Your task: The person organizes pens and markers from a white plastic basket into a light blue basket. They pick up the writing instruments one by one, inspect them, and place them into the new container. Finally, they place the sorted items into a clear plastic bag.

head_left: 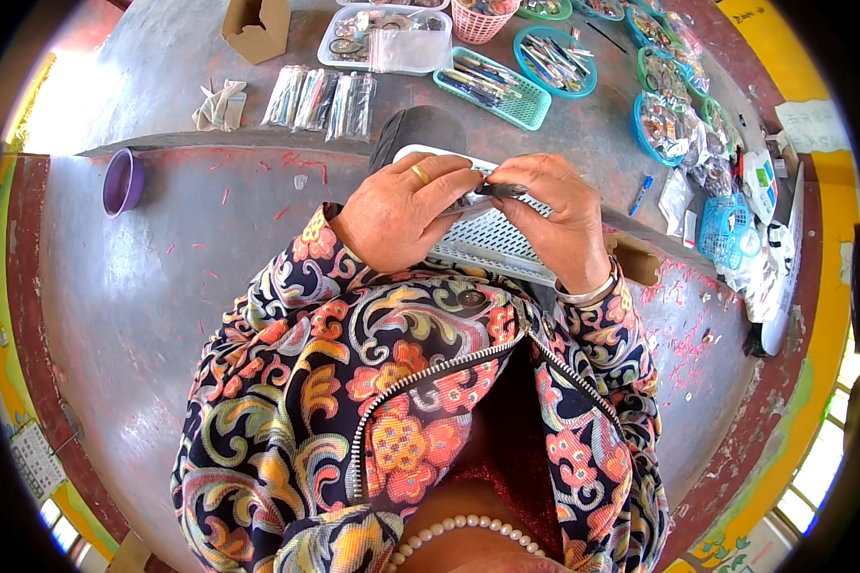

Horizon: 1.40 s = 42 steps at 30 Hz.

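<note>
Above my lap, my left hand (397, 205) and my right hand (552, 218) are closed and meet at a small dark, slender item (503, 190). The right thumb and fingers pinch this dark item. Between the left fingers shows a bit of clear, shiny plastic (470, 203), perhaps a sleeve; most of it is hidden by the hand. Beneath both hands lies a white perforated plastic basket (492, 241), partly covered by my fingers and sleeves.
On the grey raised surface ahead are bagged pens (350, 107), a green basket of pens (523, 112), a blue round basket (594, 72), a white tray (430, 67) and a cardboard box (258, 29). A purple bowl (121, 183) stands left. A blue pen (641, 195) lies right.
</note>
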Available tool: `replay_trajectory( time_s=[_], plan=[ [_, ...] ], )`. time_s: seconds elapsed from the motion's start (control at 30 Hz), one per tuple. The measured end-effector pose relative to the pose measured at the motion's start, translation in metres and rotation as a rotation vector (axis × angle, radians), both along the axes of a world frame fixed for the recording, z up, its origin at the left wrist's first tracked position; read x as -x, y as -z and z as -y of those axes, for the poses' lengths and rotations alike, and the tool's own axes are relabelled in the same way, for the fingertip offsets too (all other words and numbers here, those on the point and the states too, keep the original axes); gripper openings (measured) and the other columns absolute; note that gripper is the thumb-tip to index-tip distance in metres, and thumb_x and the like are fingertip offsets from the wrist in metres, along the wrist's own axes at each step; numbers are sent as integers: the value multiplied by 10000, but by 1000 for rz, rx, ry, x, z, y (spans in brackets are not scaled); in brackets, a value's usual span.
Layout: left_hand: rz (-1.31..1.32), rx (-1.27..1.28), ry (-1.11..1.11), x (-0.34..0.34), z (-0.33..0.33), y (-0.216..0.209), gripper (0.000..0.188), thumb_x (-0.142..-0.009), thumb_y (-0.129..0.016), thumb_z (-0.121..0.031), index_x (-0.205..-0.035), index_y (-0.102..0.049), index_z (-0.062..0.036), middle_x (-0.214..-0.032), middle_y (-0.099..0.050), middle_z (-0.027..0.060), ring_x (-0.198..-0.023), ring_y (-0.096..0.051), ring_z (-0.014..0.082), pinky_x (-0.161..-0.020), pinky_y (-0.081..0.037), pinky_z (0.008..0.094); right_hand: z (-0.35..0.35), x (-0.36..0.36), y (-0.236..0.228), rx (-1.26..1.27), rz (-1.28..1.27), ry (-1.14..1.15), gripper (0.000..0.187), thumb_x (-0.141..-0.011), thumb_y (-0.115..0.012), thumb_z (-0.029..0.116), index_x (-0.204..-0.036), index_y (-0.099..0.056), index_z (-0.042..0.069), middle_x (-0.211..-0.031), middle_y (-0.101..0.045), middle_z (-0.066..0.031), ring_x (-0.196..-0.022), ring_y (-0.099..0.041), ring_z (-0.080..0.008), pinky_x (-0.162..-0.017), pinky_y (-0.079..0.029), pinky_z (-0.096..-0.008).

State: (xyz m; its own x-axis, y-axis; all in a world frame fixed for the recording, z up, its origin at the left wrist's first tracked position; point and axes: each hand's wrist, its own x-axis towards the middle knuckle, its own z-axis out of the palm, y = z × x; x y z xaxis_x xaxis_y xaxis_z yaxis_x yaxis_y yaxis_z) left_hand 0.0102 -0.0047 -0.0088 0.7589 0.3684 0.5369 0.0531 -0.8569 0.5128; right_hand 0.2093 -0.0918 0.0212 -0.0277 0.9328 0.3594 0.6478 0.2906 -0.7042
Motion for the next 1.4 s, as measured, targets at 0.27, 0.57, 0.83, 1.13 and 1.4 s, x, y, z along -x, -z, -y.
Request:
replay_trajectory(
  time_s=[0.27,0.57,0.83,1.13,1.4],
  plan=[
    [2,-9,-13,1,0,0,462,-702,-706,-29,-1141,-562,-21,-1115,-598,153,-967,-610,333,-827,-497,402,5,5,-16,35,-61,90,270,-716,-752,103,-977,-687,76,-996,-662,-97,-939,-604,-280,-809,-476,-355],
    [-12,-7,1,0,1,-1,491,-700,-706,-29,-1166,-551,-19,-1122,-594,153,-974,-608,334,-834,-493,403,1,7,-11,-98,103,81,154,-719,-719,52,-870,-697,66,-981,-651,-104,-902,-597,-290,-786,-472,-359],
    [-6,-15,11,0,0,-3,479,-701,-694,-13,-1160,-560,-14,-1143,-587,158,-993,-604,334,-854,-488,407,0,1,-2,-43,28,32,165,-786,-665,48,-950,-683,39,-1032,-646,-136,-947,-611,-280,-805,-478,-335],
    [-49,18,-5,5,0,1,442,-718,-696,-4,-1135,-550,-19,-1167,-582,162,-1032,-588,339,-883,-484,405,31,-35,23,263,-114,98,136,-825,-616,52,-944,-668,10,-868,-659,-120,-795,-640,-233,-712,-490,-308],
    [-56,5,-8,2,-1,-1,449,-723,-696,-2,-1144,-543,-18,-1176,-581,163,-1023,-591,340,-865,-495,397,59,-42,81,454,315,-70,218,-815,-604,215,-926,-648,32,-876,-633,-144,-856,-596,-336,-769,-474,-422]
  ],
)
